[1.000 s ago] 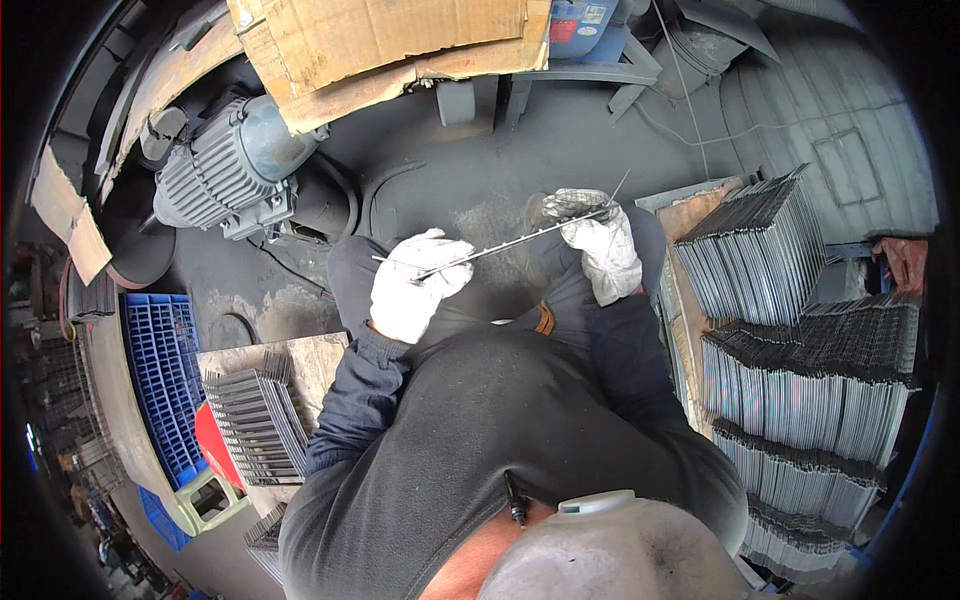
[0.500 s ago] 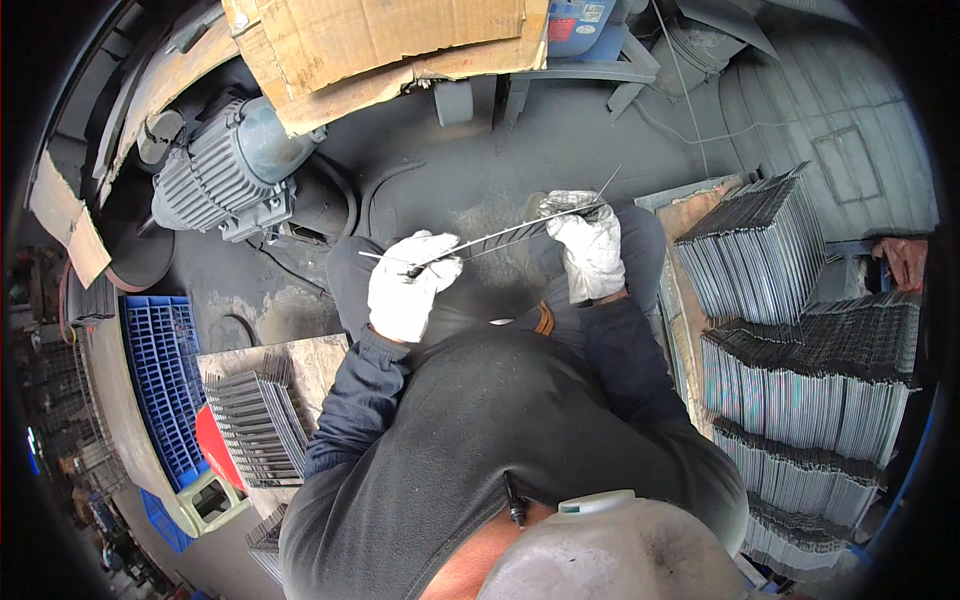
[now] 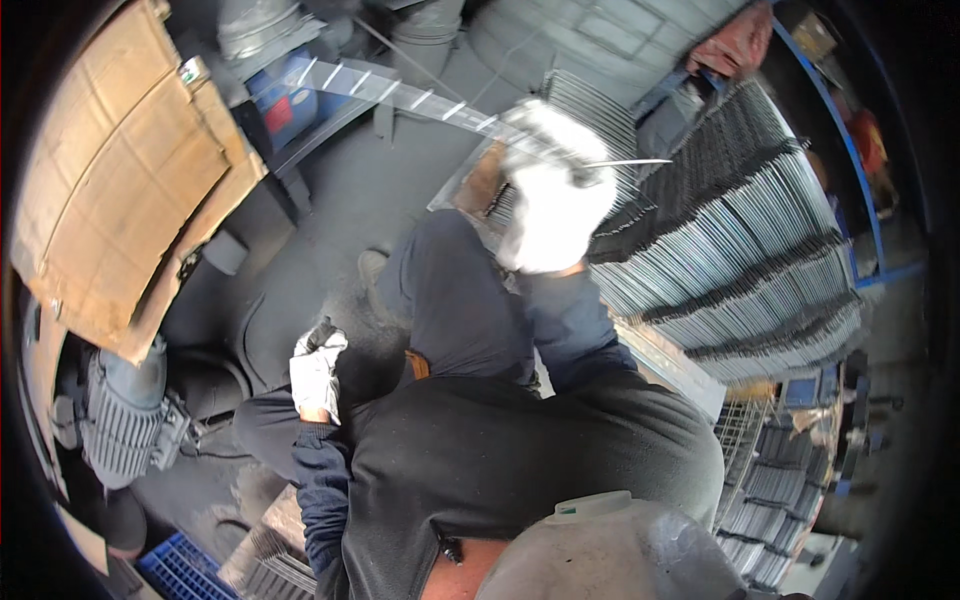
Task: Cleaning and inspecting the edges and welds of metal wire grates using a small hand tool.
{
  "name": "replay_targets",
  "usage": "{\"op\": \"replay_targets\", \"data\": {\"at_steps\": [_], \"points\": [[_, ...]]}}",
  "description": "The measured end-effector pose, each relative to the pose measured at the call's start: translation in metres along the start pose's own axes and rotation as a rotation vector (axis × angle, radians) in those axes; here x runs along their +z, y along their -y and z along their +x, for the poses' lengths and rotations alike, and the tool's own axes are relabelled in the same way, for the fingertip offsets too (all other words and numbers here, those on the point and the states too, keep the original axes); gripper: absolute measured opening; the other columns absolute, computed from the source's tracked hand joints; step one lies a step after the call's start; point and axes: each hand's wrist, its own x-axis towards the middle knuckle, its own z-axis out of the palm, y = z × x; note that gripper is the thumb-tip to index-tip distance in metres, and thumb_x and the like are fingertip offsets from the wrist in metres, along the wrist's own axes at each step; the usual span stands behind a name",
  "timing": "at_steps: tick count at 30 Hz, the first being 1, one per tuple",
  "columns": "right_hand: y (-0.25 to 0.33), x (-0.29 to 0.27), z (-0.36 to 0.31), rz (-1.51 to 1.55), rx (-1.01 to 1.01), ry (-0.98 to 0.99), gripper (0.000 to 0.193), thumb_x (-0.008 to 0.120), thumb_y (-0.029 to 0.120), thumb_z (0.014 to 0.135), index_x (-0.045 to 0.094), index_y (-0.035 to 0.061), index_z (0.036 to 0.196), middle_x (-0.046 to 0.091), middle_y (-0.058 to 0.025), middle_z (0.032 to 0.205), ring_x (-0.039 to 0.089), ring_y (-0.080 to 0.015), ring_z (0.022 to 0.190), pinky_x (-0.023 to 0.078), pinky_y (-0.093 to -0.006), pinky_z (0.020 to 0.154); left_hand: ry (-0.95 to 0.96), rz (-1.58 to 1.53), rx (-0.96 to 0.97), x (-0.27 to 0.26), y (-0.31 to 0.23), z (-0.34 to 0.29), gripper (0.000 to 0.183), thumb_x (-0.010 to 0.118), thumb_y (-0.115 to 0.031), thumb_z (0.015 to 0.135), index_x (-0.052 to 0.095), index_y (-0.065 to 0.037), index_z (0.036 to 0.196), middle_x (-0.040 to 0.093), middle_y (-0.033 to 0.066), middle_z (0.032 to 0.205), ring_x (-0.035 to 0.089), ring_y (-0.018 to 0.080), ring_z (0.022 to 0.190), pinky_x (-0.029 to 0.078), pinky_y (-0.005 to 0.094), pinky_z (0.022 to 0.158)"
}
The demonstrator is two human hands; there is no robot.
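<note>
My right hand (image 3: pixel 555 195), in a white glove and smeared by motion, grips a thin wire rack (image 3: pixel 415 98). The rack reaches away to the upper left as a blurred strip with evenly spaced pale bars, and one thin rod end sticks out to the right of the glove. Just behind and right of this hand are stacked wire racks (image 3: pixel 720 215), standing on edge in tight rows. My left hand (image 3: pixel 318 370), also in a white glove, rests over my left thigh with its fingers curled together. Something dark shows at its fingertips; whether it holds anything is unclear.
Folded cardboard (image 3: pixel 130 190) lies at the left, above a grey electric motor (image 3: pixel 125 415). A blue container (image 3: pixel 285 105) stands at the far side. At the lower left are a blue plastic crate (image 3: pixel 185 570) and more racks (image 3: pixel 280 560). A blue frame (image 3: pixel 860 190) rises at the right.
My view has turned to the right. The left hand has let go of the rack and dropped back over the thigh. My right hand has carried the rack over toward the stacks.
</note>
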Motion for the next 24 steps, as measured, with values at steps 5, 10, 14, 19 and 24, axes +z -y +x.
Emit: {"op": "replay_targets", "data": {"at_steps": [5, 10, 14, 19, 24], "points": [[0.017, -0.081, 0.045, -0.416, -0.306, -0.244, 0.034, 0.081, 0.004, 0.089, 0.073, -0.0015, 0.122, 0.078, -0.0142, 0.118, 0.076, -0.0223, 0.107, 0.059, -0.0374, 0.100, 0.229, 0.224, -0.050, -0.001, 0.064, 0.046, 0.045, 0.088, -0.013, 0.086, 0.076, -0.003, 0.128, 0.079, 0.0040, 0.105, 0.070, 0.0133, 0.096, 0.055, 0.0284, 0.091], [0.018, -0.136, 0.074, -1.527, -0.604, 0.229, 0.032, 0.069, 0.011, 0.082, 0.078, 0.0135, 0.113, 0.078, -0.0061, 0.105, 0.075, -0.0291, 0.099, 0.056, -0.0465, 0.101, 0.118, 0.438, -0.069, -0.017, 0.096, 0.061, 0.048, 0.092, -0.028, 0.084, 0.080, -0.008, 0.126, 0.075, 0.0010, 0.089, 0.061, 0.0111, 0.072, 0.049, 0.0293, 0.066], [-0.024, -0.149, 0.065, -1.756, -0.486, 0.354, 0.026, 0.064, 0.015, 0.088, 0.075, 0.0154, 0.112, 0.076, -0.0044, 0.098, 0.071, -0.0267, 0.094, 0.054, -0.0460, 0.097, 0.101, 0.226, -0.123, -0.019, 0.102, 0.060, 0.053, 0.093, -0.026, 0.083, 0.078, -0.009, 0.130, 0.067, -0.0032, 0.078, 0.054, 0.0089, 0.064, 0.044, 0.0294, 0.059], [-0.041, -0.136, 0.055, -1.815, -0.322, 0.401, 0.019, 0.060, 0.019, 0.091, 0.073, 0.0160, 0.105, 0.072, -0.0064, 0.089, 0.070, -0.0286, 0.087, 0.053, -0.0457, 0.091, 0.168, -0.112, -0.232, -0.039, 0.137, 0.063, 0.034, 0.082, -0.004, 0.093, 0.066, 0.004, 0.121, 0.078, 0.0132, 0.108, 0.074, 0.0225, 0.098, 0.061, 0.0332, 0.091], [-0.046, -0.128, 0.057, -1.874, -0.294, 0.467, 0.025, 0.058, 0.018, 0.094, 0.076, 0.0177, 0.111, 0.077, -0.0075, 0.097, 0.073, -0.0305, 0.088, 0.057, -0.0448, 0.089, 0.192, 0.087, -0.108, -0.045, 0.163, 0.068, 0.036, 0.085, -0.016, 0.092, 0.068, 0.000, 0.119, 0.078, 0.0104, 0.106, 0.074, 0.0213, 0.098, 0.060, 0.0324, 0.090]]}}
